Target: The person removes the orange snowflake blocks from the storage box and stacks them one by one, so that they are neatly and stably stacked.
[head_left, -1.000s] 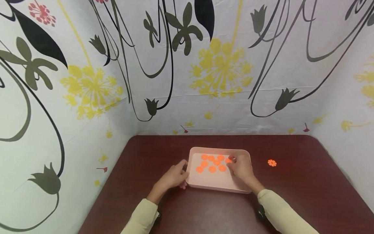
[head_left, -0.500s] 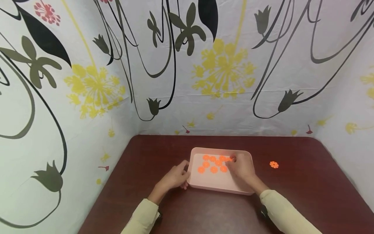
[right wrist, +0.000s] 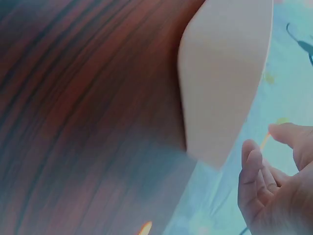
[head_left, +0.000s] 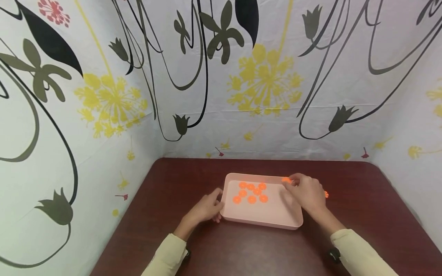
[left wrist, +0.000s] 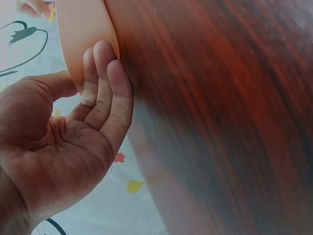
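A shallow pink tray [head_left: 276,215] lies on the dark wooden table. Several flat orange flower-shaped pieces [head_left: 257,191] are grouped on its left and middle part. My left hand [head_left: 206,207] holds the tray's left end; in the left wrist view its thumb is at the rim and its fingers lie along the outer wall of the tray [left wrist: 88,34]. Over the tray's back right corner, my right hand [head_left: 308,193] pinches one orange flower-shaped piece [head_left: 286,179]. In the right wrist view that piece [right wrist: 265,141] shows edge-on between thumb and fingers.
Right of the tray, another orange flower-shaped piece [head_left: 326,194] lies on the table [head_left: 362,207], partly hidden behind my right hand. Flower-printed cloth [head_left: 221,96] hangs behind and on both sides of the table.
My right hand has lifted an orange piece from the tray's right part and carried it rightward and up to the back rim. The left hand stays at the tray's left end.
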Demonstrator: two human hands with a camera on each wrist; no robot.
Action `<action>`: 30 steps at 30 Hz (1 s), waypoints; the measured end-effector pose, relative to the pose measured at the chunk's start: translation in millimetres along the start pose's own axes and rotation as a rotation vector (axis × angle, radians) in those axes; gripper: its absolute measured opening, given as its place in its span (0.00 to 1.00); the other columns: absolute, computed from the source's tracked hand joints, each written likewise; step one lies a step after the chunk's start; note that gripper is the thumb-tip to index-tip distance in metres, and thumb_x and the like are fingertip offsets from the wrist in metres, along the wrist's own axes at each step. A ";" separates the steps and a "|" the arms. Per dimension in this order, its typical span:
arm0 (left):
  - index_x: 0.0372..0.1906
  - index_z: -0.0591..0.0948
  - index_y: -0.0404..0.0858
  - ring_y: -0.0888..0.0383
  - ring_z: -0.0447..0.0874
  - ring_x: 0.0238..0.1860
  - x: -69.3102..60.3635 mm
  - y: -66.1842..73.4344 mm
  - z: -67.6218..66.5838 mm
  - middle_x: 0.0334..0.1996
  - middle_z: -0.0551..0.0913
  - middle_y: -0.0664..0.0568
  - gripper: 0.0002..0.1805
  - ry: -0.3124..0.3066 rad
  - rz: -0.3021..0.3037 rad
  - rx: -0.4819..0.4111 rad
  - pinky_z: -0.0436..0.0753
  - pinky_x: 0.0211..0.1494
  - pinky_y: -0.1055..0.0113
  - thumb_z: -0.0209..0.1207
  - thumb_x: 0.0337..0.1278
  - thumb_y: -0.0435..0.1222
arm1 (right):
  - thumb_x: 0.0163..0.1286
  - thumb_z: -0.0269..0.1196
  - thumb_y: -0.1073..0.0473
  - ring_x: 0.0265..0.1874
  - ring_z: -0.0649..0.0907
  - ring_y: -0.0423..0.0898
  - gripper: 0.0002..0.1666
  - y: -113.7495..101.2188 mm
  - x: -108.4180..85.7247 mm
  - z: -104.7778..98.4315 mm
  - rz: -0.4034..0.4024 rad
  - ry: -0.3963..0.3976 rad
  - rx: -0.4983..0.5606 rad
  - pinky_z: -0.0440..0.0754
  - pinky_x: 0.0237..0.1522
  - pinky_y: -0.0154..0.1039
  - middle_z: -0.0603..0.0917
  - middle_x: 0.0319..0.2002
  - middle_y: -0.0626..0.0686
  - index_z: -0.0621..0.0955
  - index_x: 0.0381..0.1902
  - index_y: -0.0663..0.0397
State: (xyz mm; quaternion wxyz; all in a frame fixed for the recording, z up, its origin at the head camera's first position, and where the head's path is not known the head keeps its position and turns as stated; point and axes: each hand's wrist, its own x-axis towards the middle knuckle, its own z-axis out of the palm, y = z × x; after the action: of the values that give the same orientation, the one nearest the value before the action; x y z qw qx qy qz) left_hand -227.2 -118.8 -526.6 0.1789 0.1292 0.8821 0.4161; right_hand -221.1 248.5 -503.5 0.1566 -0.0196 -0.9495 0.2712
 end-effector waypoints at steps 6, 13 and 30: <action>0.68 0.71 0.39 0.55 0.86 0.18 -0.4 0.5 -0.4 0.20 0.86 0.49 0.20 0.005 0.002 0.001 0.87 0.24 0.60 0.55 0.77 0.36 | 0.66 0.73 0.41 0.27 0.85 0.50 0.27 30.9 -1.7 -19.5 0.058 0.015 -0.051 0.73 0.22 0.40 0.91 0.35 0.55 0.87 0.50 0.56; 0.68 0.71 0.40 0.54 0.86 0.18 -0.4 2.9 0.5 0.21 0.86 0.49 0.20 0.009 -0.012 0.006 0.87 0.25 0.59 0.55 0.77 0.36 | 0.65 0.73 0.39 0.25 0.82 0.52 0.27 71.8 -7.0 -39.8 0.087 0.041 -0.126 0.70 0.21 0.42 0.91 0.33 0.55 0.87 0.50 0.55; 0.67 0.71 0.41 0.54 0.85 0.18 -0.1 3.2 2.7 0.21 0.85 0.49 0.20 0.020 -0.029 0.027 0.86 0.25 0.59 0.57 0.77 0.36 | 0.65 0.72 0.41 0.26 0.84 0.50 0.26 131.9 -0.3 -44.8 0.033 -0.131 -0.181 0.72 0.20 0.42 0.92 0.35 0.56 0.87 0.47 0.58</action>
State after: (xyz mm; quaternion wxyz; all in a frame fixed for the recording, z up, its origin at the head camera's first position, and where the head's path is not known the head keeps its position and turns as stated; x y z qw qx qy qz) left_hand -225.7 -115.0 -525.6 0.1741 0.1148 0.8912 0.4029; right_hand -213.3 383.7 -536.3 0.0875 -0.0313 -0.9778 0.1876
